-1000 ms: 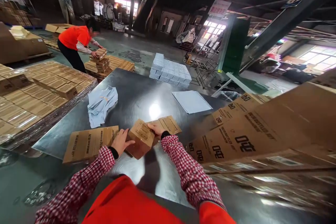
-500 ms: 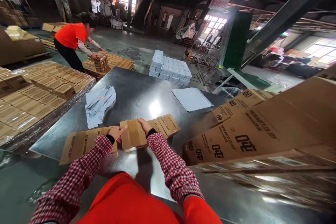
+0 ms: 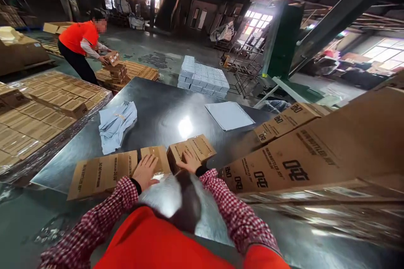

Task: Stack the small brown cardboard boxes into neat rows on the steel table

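Observation:
Several small brown cardboard boxes [image 3: 101, 172] stand in a row at the near edge of the metal table. My left hand [image 3: 146, 172] lies with fingers stretched out against a taped box [image 3: 160, 157] at the right end of that row. A narrow gap separates it from a second group of boxes [image 3: 201, 148] to the right. My right hand [image 3: 189, 162] rests on the near side of that group, its fingers spread. Neither hand is wrapped round a box.
Crumpled grey-blue sheets [image 3: 117, 126] and a flat stack of pale sheets [image 3: 229, 115] lie on the metal table [image 3: 154, 109]. Large stacked cartons [image 3: 284, 164] rise at right; a wrapped pallet of boxes [image 3: 41, 113] is at left. A co-worker [image 3: 78, 40] bends over a pallet.
Both hands have let go of the taped box, which now stands against the left row. My right hand has moved right to the other boxes. The co-worker holds a box above others.

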Motion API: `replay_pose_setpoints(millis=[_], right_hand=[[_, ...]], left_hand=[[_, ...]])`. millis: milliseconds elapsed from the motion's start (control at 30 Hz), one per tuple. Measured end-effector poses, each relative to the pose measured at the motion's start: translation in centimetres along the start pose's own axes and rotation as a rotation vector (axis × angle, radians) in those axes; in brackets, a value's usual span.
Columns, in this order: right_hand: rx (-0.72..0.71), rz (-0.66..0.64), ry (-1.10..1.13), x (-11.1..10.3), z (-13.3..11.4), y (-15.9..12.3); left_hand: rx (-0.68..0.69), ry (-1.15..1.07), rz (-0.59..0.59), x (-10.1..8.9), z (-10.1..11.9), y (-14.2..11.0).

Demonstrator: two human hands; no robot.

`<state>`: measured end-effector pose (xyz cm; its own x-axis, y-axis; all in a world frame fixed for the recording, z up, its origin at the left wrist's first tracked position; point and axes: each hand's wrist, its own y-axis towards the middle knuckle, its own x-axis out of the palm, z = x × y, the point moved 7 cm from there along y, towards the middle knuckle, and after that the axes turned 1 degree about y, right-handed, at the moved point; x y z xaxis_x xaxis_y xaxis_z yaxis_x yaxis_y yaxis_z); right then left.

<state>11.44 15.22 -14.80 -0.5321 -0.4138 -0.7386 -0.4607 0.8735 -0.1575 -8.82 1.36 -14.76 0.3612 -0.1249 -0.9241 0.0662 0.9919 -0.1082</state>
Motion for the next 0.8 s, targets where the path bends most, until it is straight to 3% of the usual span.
replay_pose_setpoints(millis=[100, 200, 267, 400, 533, 633, 733, 800], right_hand=[[0.018, 0.019, -0.168, 2.4, 0.8, -5.1], [0.027, 0.050, -0.359, 4.1, 0.4, -8.1], [0.104, 0.067, -0.419, 4.0, 0.1, -8.3], [0.309, 0.088, -0.418, 2.8, -0.8, -5.7], [0.393, 0.083, -0.372, 2.4, -0.4, -4.4], [0.321, 0.198, -0.326, 2.0, 1.5, -6.3], [0.151, 0.411, -0.260, 1.5, 3.6, -9.8], [-0.022, 0.588, -0.246, 0.8, 3.8, -12.5]], left_hand=[[0.023, 0.277, -0.043, 2.8, 0.1, -0.3], [-0.013, 0.372, -0.037, 3.6, -0.5, -1.0], [-0.035, 0.384, -0.048, 3.6, -0.6, -1.5], [-0.055, 0.416, -0.085, 3.4, -0.1, -1.8], [-0.082, 0.372, -0.081, 2.7, -0.1, -1.5], [-0.101, 0.122, -0.022, 1.6, 0.1, -1.0], [-0.116, -0.458, 0.043, 1.1, 1.8, 0.1], [-0.160, -0.826, 0.007, 1.6, 3.5, 1.0]])
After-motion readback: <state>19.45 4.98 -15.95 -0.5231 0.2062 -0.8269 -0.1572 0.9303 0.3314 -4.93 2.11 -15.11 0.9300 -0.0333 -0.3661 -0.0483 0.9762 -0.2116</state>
